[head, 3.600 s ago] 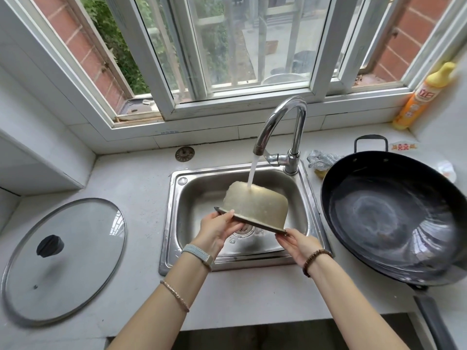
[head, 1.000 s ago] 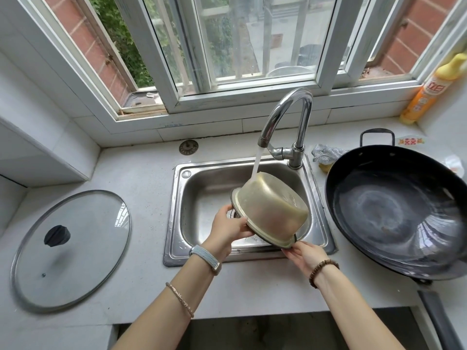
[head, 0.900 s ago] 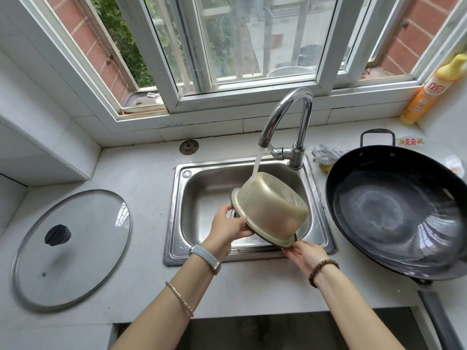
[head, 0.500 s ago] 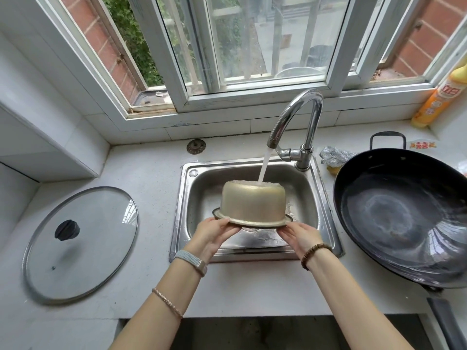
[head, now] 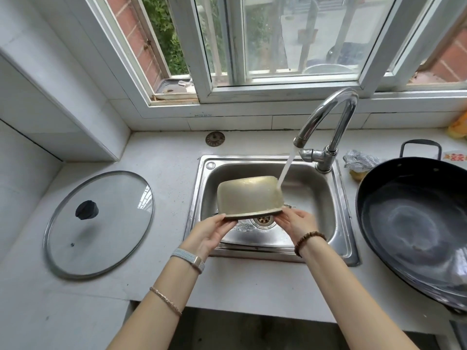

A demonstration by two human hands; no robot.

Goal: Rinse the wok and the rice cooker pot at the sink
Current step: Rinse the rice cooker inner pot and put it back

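**Pot held under running water.** An upturned pot, mouth downward and slightly tilted, is held over the sink, directly above the drain. Its rim is gripped at the left edge by the left hand and at the right edge by the right hand. The fingers of both hands are closed on that rim.

A stream of water is delivered from the tap, which is mounted at the back right corner of the sink. The stream is seen striking the upper right shoulder of the pot.

The wok, dark and open side up, is set on the table just to the right of the sink, with its loop handle turned to the far side. A glass lid with a black knob is laid flat on the table to the left of the sink, apart from it. A silvery scouring pad is placed just to the right of the sink's rear corner, behind the wok.
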